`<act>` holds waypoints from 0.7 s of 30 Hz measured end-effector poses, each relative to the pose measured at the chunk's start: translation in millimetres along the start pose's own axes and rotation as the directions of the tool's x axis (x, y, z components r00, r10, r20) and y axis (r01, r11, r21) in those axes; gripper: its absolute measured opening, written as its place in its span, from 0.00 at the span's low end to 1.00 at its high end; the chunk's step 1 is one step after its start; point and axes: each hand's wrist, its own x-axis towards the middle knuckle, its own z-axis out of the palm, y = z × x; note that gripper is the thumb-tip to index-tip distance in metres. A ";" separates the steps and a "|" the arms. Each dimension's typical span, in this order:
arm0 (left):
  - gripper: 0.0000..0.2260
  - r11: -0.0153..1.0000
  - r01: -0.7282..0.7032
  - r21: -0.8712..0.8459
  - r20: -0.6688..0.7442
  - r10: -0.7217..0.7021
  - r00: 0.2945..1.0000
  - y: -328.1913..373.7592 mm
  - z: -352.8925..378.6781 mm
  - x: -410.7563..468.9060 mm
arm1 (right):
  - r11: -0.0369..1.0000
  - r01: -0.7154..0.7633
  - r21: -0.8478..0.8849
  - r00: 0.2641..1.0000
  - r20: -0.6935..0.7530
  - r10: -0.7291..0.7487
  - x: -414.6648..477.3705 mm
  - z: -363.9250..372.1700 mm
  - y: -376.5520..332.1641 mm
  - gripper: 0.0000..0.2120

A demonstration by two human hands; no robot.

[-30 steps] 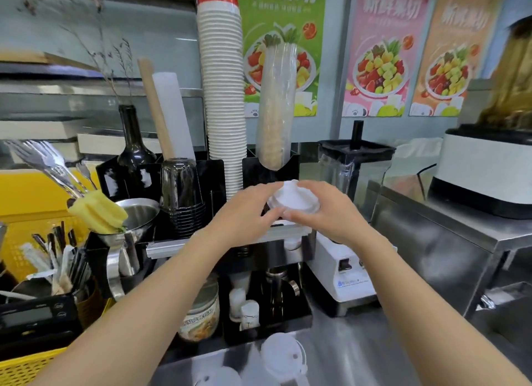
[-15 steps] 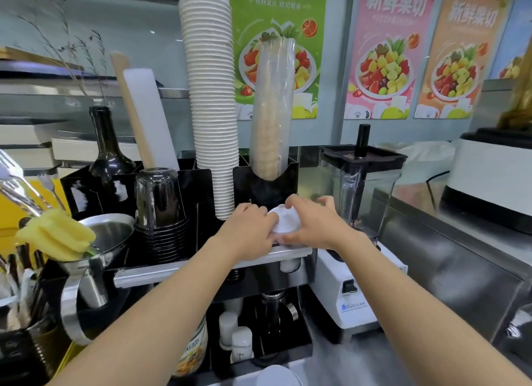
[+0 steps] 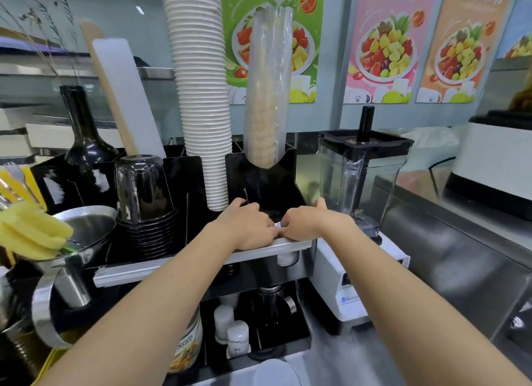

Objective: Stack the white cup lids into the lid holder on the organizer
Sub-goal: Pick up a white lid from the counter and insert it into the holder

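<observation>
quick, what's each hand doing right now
Left hand: curled over the organizer rim, grip cannot be told.
Right hand: same, lid not visible.

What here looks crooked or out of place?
The tall stack of white paper cups leans a little to one side rather than standing straight. A white lid lies loose on the counter, below the organizer. Nothing looks spilled or broken.

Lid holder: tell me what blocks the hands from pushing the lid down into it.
Nothing visible does. The left hand and right hand sit together over the lid holder opening; the lid itself is hidden beneath them.
</observation>
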 end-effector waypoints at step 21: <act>0.22 0.860 -0.258 -0.440 -0.588 -0.058 0.807 58.4 155.9 -116.4 | 0.875 0.327 0.357 0.721 -0.692 0.013 -87.8 195.6 -16.3 0.29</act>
